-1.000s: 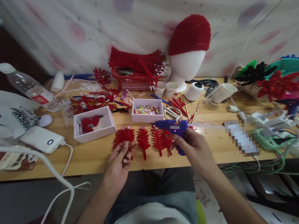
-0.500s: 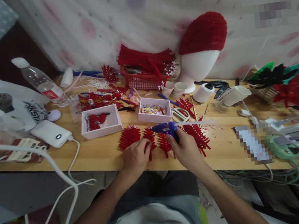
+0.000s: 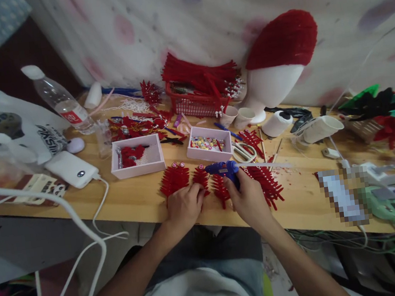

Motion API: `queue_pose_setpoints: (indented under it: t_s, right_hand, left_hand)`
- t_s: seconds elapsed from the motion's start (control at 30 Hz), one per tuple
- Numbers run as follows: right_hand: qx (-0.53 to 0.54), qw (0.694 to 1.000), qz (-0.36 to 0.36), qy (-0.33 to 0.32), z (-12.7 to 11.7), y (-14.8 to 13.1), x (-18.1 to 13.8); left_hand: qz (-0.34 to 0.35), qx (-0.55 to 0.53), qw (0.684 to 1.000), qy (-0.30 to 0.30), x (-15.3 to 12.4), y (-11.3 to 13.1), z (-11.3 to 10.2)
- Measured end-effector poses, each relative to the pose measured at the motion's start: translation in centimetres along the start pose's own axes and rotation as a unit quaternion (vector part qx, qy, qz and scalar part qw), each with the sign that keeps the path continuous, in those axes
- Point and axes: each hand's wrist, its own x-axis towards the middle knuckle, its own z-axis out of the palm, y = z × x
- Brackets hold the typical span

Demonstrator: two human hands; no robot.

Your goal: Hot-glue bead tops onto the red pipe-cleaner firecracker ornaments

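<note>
My right hand point(image 3: 248, 197) is wrapped round the handle of a blue hot glue gun point(image 3: 221, 167), with a pale glue stick point(image 3: 267, 164) jutting from its back to the right. The nozzle points left, close to a red fuzzy leaf-shaped piece point(image 3: 201, 175) topped by a round bead. My left hand point(image 3: 186, 207) pinches that piece, its fingertips closed on the lower part. On its left lies a wider red fuzzy piece point(image 3: 173, 180) with two round beads. Another red piece point(image 3: 220, 188) lies under the gun, and pearl-studded red pieces point(image 3: 269, 185) lie beyond my right hand.
Behind my hands stand a white box with red bits and pearls point(image 3: 152, 164) and a box of small beads point(image 3: 209, 156). Scissors point(image 3: 244, 152), a red basket point(image 3: 196, 107), thread spools and a foam head point(image 3: 272, 86) stand farther back. A power bank point(image 3: 72, 169) lies left, a phone point(image 3: 342, 195) right.
The view has shifted a little, so the bench appears slightly farther right. Both hands keep their grips; the nozzle stays close to the beaded end of the red piece.
</note>
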Motion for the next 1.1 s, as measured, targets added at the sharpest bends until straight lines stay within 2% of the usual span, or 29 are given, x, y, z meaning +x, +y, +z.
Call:
queue_pose_setpoints:
  t_s: [1.1]
  right_hand:
    - [-0.035, 0.998, -0.040, 0.018, 0.45, 0.15, -0.08]
  left_hand:
    - [-0.013, 0.015, 1.000, -0.011, 0.24, 0.16, -0.05]
